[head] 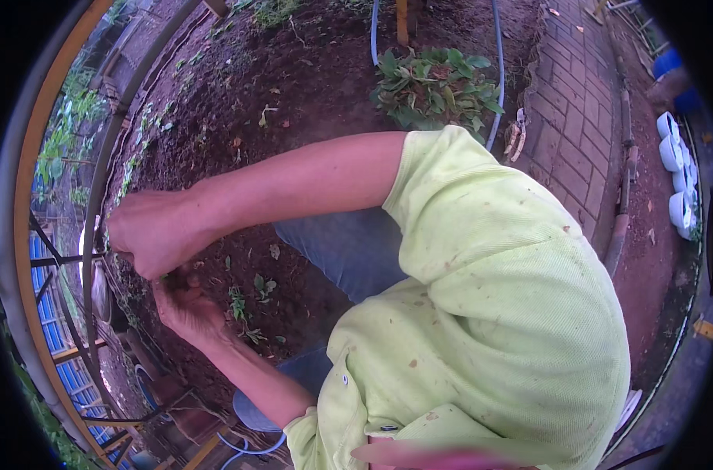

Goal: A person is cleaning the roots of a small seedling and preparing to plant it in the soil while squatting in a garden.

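My right hand (159, 232) is closed and turned knuckles up at the left side of the soil bed (327, 76). Its fingertips are hidden, so whether it grips anything cannot be told. Just below it, close to touching, is my left hand (189, 311) with curled fingers and a shaded palm. A speck of green shows between the two hands, too small to name. Beside my left hand, a small leafy plant (264, 288) and a green sprig (237, 302) lie on or grow from the dark soil. My jeans-clad knee (344, 247) is over the bed.
Low weeds (151, 126) line the bed's edge by a curved pipe (106, 141). A leafy clump (438, 88) grows near a blue hose (500, 70) and a wooden post (402, 23). Pruning shears (518, 135) lie beside the brick path (568, 117). White pots (679, 176) stand far right.
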`<state>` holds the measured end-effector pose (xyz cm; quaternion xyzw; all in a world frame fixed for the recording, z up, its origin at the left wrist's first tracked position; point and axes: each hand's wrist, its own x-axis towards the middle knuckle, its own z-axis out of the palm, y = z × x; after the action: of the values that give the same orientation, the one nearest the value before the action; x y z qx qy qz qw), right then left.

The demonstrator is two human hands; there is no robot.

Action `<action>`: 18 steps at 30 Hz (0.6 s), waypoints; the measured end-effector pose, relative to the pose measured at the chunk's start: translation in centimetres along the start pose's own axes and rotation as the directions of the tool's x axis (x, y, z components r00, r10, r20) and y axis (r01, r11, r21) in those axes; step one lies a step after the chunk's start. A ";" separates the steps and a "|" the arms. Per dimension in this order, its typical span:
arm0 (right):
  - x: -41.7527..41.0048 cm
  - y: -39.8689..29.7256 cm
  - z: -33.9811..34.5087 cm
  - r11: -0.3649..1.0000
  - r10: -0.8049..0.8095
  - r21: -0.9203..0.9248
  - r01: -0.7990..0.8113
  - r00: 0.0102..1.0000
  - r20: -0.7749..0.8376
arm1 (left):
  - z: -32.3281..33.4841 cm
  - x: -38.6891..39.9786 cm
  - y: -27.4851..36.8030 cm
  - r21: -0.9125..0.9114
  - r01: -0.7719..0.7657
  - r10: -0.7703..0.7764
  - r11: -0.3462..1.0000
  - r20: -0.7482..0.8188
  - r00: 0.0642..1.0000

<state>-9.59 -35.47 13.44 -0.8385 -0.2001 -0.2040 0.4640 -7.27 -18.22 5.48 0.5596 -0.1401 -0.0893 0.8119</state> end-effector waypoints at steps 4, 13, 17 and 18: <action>-0.6 0.4 -0.1 0.994 -0.031 -0.108 0.025 0.998 -0.048 | -0.9 -0.1 0.2 -0.134 -0.011 0.022 0.991 0.078 0.997; -1.0 0.8 1.1 0.960 -0.167 -0.213 0.179 0.983 0.076 | -4.7 1.7 -0.2 -0.214 0.335 -0.309 0.918 0.143 0.940; -0.6 1.1 0.9 0.961 -0.180 -0.198 0.192 0.981 0.077 | -4.9 2.5 -0.2 -0.330 0.373 -0.324 0.867 0.194 0.926; -0.4 1.4 0.6 0.962 -0.174 -0.200 0.185 0.982 0.073 | -4.3 2.7 -0.2 -0.358 0.358 -0.315 0.862 0.175 0.933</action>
<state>-9.09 -35.69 11.93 -0.8657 -0.2656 -0.2417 0.3487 -3.32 -15.28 4.22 0.3995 -0.0644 -0.2861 0.8686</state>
